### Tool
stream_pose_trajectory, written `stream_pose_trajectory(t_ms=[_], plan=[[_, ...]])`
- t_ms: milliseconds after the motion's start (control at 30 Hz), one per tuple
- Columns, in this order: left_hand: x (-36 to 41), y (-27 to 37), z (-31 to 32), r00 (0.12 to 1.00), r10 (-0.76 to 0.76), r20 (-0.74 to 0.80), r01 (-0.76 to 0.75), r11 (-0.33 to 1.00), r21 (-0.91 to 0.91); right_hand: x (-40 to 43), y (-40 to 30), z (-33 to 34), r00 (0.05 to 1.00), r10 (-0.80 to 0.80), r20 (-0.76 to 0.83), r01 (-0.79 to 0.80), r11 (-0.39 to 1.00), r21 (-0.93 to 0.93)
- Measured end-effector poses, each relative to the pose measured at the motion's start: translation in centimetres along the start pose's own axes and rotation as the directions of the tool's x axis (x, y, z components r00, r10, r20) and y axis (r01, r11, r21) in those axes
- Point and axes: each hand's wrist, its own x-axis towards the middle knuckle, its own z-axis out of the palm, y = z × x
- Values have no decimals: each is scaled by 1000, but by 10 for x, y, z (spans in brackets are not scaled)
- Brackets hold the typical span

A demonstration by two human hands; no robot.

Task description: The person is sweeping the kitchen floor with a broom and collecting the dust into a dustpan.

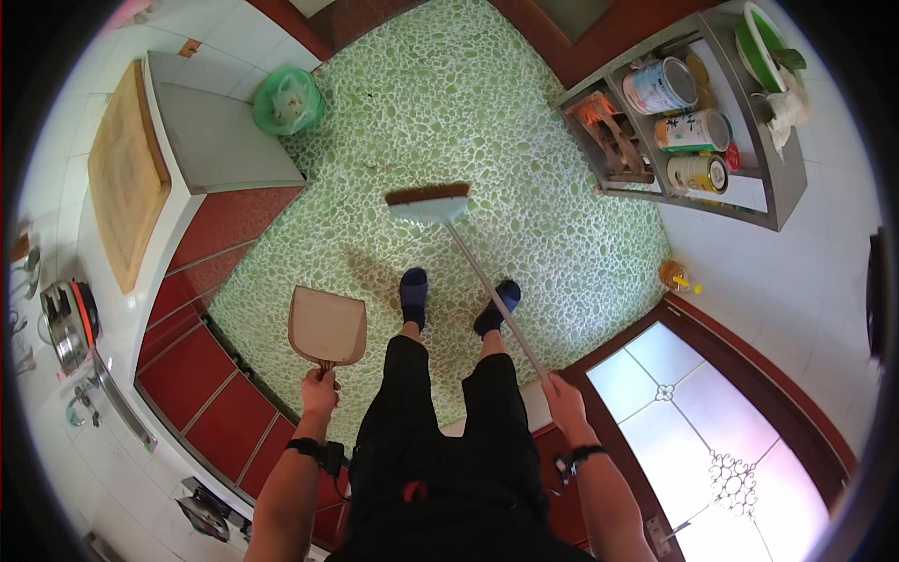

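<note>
My left hand (pixel 320 390) grips the handle of a beige dustpan (pixel 328 326), its pan pointing away from me beside my left leg. In my right hand (pixel 564 406) is the upper end of a long broom handle (pixel 495 295). The broom head (pixel 428 204), pale blue with brown bristles, lies ahead of my feet on the green pebble-patterned floor (pixel 456 126). The handle crosses over my right foot (pixel 499 307) in the view. A few small dark specks show on the floor beyond the bristles.
A green bin (pixel 289 102) with a liner stands by the counter end at left. Red cabinets (pixel 189 365) run along the left. A metal shelf (pixel 779 186) with several cans is at right. An oil bottle (pixel 674 276) sits near the door frame (pixel 632 351).
</note>
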Motion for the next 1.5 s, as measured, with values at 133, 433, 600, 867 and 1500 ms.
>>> stream_pose_trajectory(t_ms=[133, 433, 600, 867, 1500], plan=[[-14, -21, 34, 1000, -12, -6, 12, 999, 32, -23, 62, -35, 998, 66, 21, -66, 997, -38], [-43, -35, 96, 998, -33, 45, 31, 999, 29, 105, -18, -66, 995, -101, 15, 102, 965, -242], [-58, -33, 103, 999, -8, 52, 9, 1000, -8, 139, -88, -72, 982, -185, -42, 172, 962, -210], [-73, -45, 117, 994, 24, -107, -37, 992, -123, 76, 29, -121, 976, -216, 23, 215, 947, -239], [-36, -55, 114, 991, -83, -109, 59, 976, -210, 115, -101, -131, 972, -233, 6, 212, 874, -437]])
